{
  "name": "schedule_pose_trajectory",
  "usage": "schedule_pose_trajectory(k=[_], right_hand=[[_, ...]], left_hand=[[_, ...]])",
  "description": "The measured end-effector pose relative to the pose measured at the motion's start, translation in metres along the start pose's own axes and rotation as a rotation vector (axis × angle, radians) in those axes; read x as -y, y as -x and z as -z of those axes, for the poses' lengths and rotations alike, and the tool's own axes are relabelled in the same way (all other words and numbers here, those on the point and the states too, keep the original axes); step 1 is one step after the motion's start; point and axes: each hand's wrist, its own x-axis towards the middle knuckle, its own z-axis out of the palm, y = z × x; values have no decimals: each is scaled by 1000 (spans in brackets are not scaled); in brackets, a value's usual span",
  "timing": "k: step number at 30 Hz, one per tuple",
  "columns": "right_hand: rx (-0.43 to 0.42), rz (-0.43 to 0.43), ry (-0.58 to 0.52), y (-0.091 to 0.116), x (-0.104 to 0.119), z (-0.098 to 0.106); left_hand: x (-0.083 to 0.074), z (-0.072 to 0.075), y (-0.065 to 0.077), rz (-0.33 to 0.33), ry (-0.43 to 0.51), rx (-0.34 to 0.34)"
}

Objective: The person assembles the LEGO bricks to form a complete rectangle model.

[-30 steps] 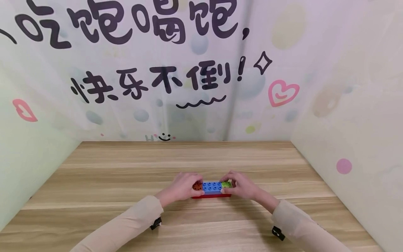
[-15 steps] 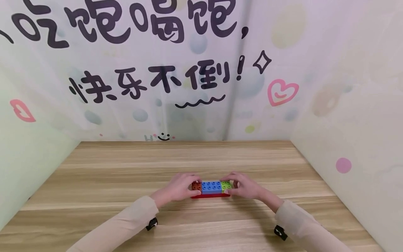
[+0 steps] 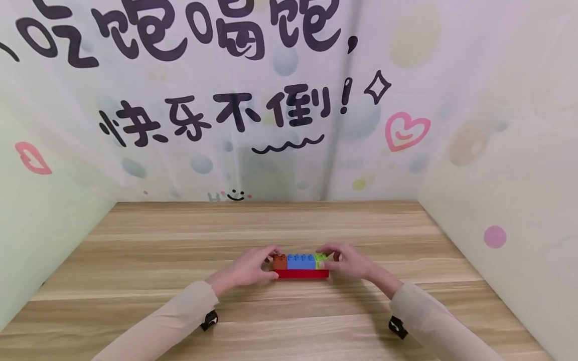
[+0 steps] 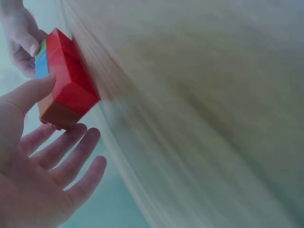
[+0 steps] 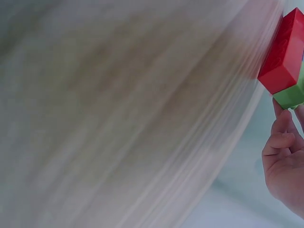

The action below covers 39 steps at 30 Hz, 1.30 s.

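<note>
A block of joined toy bricks (image 3: 300, 273) lies across the middle of the table in the head view. Its long red base carries a brown brick (image 3: 280, 261) at left, a blue brick (image 3: 300, 261) in the middle and a lime-green brick (image 3: 319, 260) at right. My right hand (image 3: 347, 260) pinches the green end between thumb and fingers. Spread at the brown end, my left hand (image 3: 248, 266) has fairly straight fingers (image 4: 78, 152), and its thumb overlaps the block in the left wrist view. The right wrist view catches the block's green end (image 5: 289, 96) only at its edge.
The wood-grain table (image 3: 289, 321) runs back to a white printed curtain (image 3: 289, 170) with large dark lettering. Pale walls rise at both sides, the right one bearing a purple dot (image 3: 494, 237). Black wrist cameras (image 3: 209, 320) hang under both sleeves.
My left hand has loosened from the brown end and shifted a little left. The block has tipped so that more of its front red side shows. My right hand has kept hold of the green end.
</note>
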Motion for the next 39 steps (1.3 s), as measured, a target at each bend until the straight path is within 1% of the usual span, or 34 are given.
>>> schedule_pose_trajectory(k=[2,6,12,16,19,24,27,34,39], right_hand=[[-6,1,-2,-2,-1,1],[-6,3,-15,-3,-1,2],[17,-30,-4,-3,-1,2],[53,-42,69,1,-1,1],[50,-19,131,3,1,0],[22,46,233,1,4,-3],[13,63,279,-1,2,-5],[12,61,294,-6,0,-6],[38,55,281,-10,1,-4]], left_hand=[[2,1,1,-9,1,7],[4,1,2,-5,-12,21],[3,1,1,-9,-67,1],[2,2,1,-7,-88,-8],[2,4,1,5,-89,-7],[2,5,-1,30,-80,2],[4,6,-1,35,-70,8],[10,7,-4,28,-46,26],[13,9,-7,35,1,51]])
